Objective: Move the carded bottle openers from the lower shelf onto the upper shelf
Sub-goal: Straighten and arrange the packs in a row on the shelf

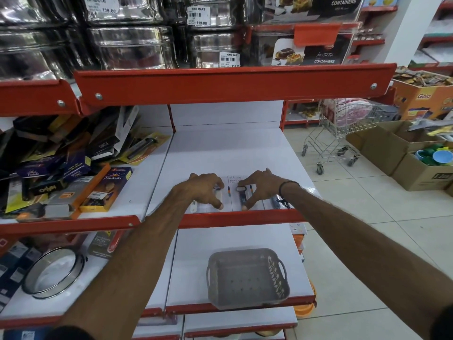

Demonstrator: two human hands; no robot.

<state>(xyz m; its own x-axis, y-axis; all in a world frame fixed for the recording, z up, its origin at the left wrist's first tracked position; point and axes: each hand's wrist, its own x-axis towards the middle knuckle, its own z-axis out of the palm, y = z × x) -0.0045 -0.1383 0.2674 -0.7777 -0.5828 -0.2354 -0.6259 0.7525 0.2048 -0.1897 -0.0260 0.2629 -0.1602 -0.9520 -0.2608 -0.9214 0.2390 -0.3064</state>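
Several white carded bottle openers lie flat in a row at the front edge of the upper white shelf [232, 153]. My left hand [201, 190] rests on a card with a white-handled opener [193, 207], thumb and fingertips pinching the card's ends. My right hand [261, 186] grips the card with a dark-handled opener [243, 198] the same way. Another dark-handled carded opener [276, 202] lies just right of it, partly hidden by my wrist. On the lower shelf [191, 266] stands a grey plastic basket [247, 278] with nothing visible inside.
Boxed kitchen tools are piled on the shelf to the left [73, 163]. Steel tins [132, 45] fill the shelf above. A red shelf lip [232, 82] overhangs. On the floor at right stand a wire trolley [343, 133] and cardboard boxes [404, 153].
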